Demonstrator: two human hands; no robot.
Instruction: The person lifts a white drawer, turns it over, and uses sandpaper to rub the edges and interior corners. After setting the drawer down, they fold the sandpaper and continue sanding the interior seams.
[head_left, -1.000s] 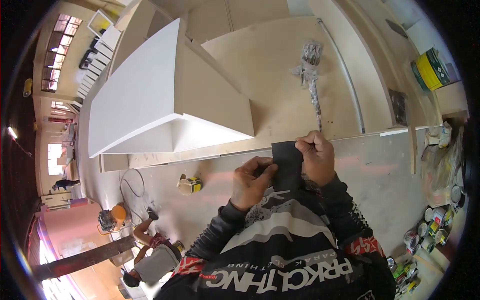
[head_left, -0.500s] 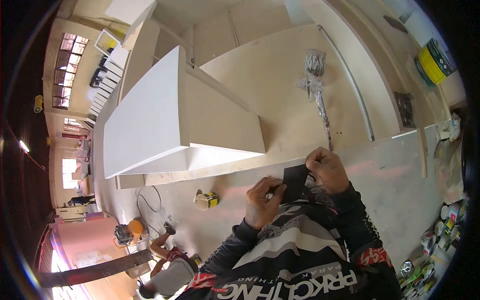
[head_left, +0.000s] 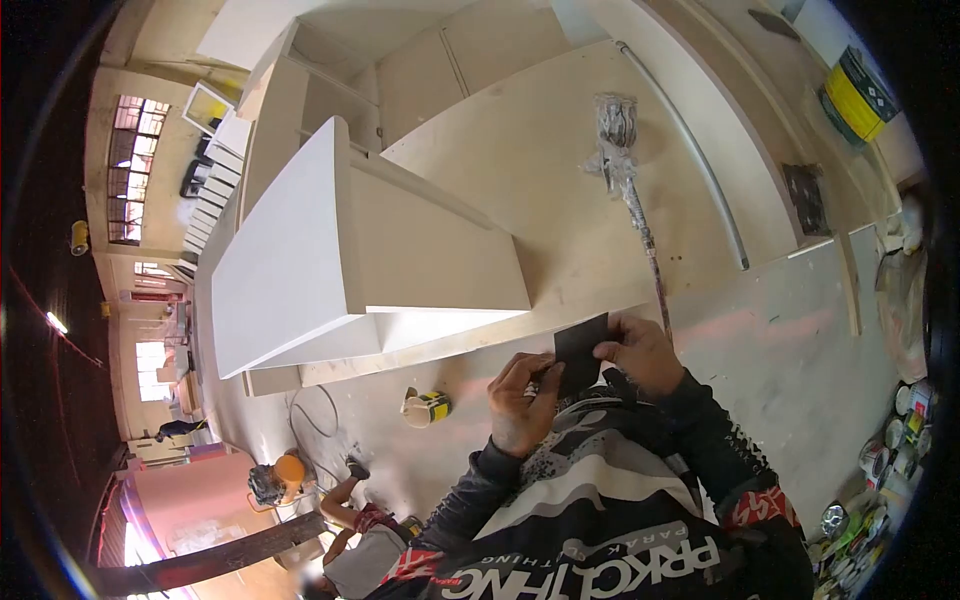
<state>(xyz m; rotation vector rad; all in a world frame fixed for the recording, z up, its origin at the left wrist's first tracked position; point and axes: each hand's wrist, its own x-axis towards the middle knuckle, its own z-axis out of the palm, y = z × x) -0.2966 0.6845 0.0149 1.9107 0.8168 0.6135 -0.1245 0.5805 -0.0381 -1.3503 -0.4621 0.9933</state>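
Observation:
A small dark sheet, which looks like sandpaper [head_left: 581, 350], is held in front of my torso between both hands. My left hand [head_left: 524, 398] pinches its left edge, thumb against fingers. Closed on the right side of the sheet is my right hand [head_left: 642, 356], its thumb lying on the near face. Just beyond the hands, a white-painted cabinet piece [head_left: 285, 255] with a slanted side rests on a pale board [head_left: 560, 210]. A plastic-wrapped tool with a long stem [head_left: 618, 150] lies on that board, beside a grey pipe [head_left: 690, 150].
A yellow-and-black can [head_left: 428, 408] stands on the floor, and another such can [head_left: 857, 95] is at the upper right. Several paint tins [head_left: 880, 465] crowd the lower right. Another person [head_left: 365, 550] is low at the left, near an orange-and-black machine [head_left: 275, 480].
My right hand has shifted left, and its thumb now overlaps the sandpaper more. My left hand keeps its pinch. The whole view has tilted slightly.

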